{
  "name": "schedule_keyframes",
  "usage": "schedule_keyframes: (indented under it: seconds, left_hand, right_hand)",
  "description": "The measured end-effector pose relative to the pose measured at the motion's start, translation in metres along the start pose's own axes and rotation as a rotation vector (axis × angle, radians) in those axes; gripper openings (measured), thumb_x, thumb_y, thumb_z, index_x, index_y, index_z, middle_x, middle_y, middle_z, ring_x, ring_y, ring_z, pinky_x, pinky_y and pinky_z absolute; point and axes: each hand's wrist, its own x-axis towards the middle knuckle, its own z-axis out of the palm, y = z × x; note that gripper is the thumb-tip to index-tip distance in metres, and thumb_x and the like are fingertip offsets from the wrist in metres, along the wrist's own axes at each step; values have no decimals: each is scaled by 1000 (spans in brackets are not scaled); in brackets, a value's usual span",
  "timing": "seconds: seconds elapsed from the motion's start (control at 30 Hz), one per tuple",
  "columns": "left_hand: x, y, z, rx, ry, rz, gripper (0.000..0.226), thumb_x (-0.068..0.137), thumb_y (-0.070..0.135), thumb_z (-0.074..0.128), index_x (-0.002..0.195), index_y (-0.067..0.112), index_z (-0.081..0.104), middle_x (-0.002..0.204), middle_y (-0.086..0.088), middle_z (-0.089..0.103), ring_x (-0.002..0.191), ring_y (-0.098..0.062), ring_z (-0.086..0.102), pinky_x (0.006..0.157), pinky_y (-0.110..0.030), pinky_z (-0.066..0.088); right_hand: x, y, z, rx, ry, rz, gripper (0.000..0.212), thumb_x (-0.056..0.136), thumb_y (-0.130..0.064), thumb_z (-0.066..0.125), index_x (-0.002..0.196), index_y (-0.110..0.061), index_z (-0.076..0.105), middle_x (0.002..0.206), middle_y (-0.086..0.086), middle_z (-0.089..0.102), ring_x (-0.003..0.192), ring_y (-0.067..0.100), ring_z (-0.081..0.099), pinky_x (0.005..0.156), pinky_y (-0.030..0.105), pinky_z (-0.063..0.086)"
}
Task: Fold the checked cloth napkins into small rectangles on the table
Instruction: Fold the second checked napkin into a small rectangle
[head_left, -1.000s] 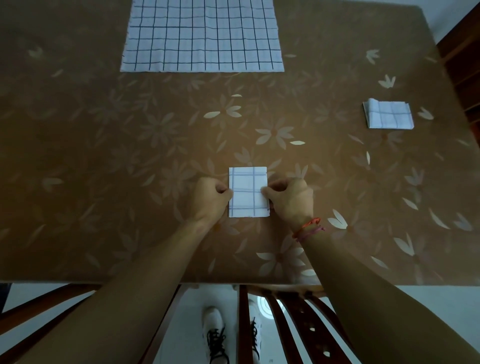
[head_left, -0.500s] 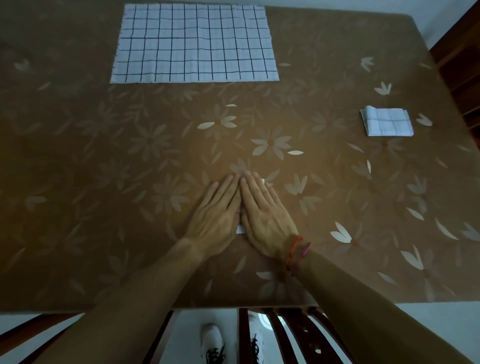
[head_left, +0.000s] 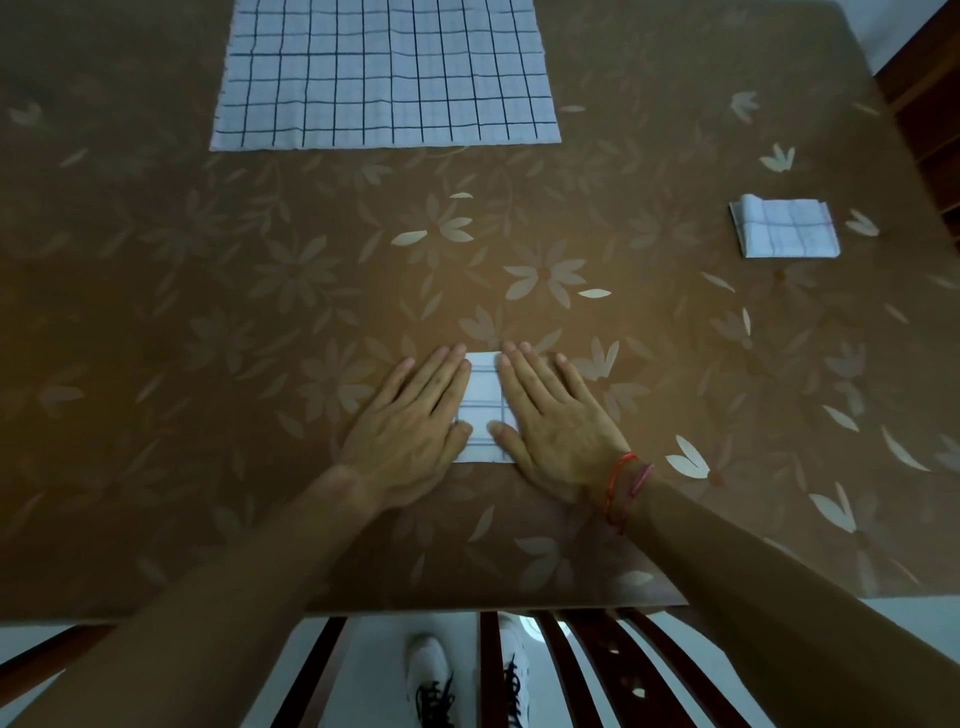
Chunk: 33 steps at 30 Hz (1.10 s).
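Parted since earlier toward 9 and 3 o'clock, our left hand and right hand press the folded napkin, each grip flat-fingered; uneven drag could skew its layers.

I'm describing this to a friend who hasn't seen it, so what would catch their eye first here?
The left hand and right hand press flat on a small folded napkin near the front edge of the table. A large unfolded checked napkin lies spread at the far edge, and a second folded napkin sits off to the right.
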Motion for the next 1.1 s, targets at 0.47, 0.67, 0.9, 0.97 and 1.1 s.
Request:
schedule_keyframes:
  seconds: [0.47, 0.67, 0.9, 0.97, 1.1]
  left_hand:
    - [0, 10, -14, -214, -56, -102, 64, 101, 43, 20, 154, 10, 6, 162, -3, 0, 148, -14, -3, 120, -37, 3]
    - [11, -1, -42, -763, 182, -628, 43, 92, 34, 56, 131, 16, 54, 127, -2, 58, 116, -19, 54, 100, -39, 46]
    - [5, 7, -44, -507, 122, -311, 42, 101, 21, 41, 142, 10, 44, 149, -4, 41, 138, -19, 34, 113, -26, 22]
    - [3, 12, -30, -436, 75, -211, 50, 102, 21, 39, 149, 8, 30, 158, -6, 25, 146, -18, 19, 116, -24, 10]
    - [-1, 17, -11, -191, 21, -121, 55, 101, 28, 36, 151, 7, 23, 160, -8, 17, 148, -19, 14, 120, -36, 14]
  right_hand:
    - [-12, 13, -14, 84, -63, 42, 74, 98, -56, 8, 154, -8, 2, 162, 7, 2, 150, 19, -2, 122, 45, 4]
    - [-3, 15, -55, 523, 124, 143, 51, 99, -41, 33, 144, -16, 32, 136, 1, 48, 122, 19, 47, 109, 36, 37]
    - [-3, -2, -44, 299, 15, 63, 61, 101, -27, 33, 153, -4, 11, 162, 11, 6, 149, 25, 6, 122, 36, 9]
    - [-4, -7, -35, 275, -51, 87, 62, 102, -28, 30, 153, -4, 6, 162, 10, -1, 150, 24, 1, 122, 37, 6]
    - [-5, -9, -20, 153, -69, 72, 62, 100, -35, 20, 152, -1, 13, 161, 16, 8, 149, 30, 10, 120, 44, 11]
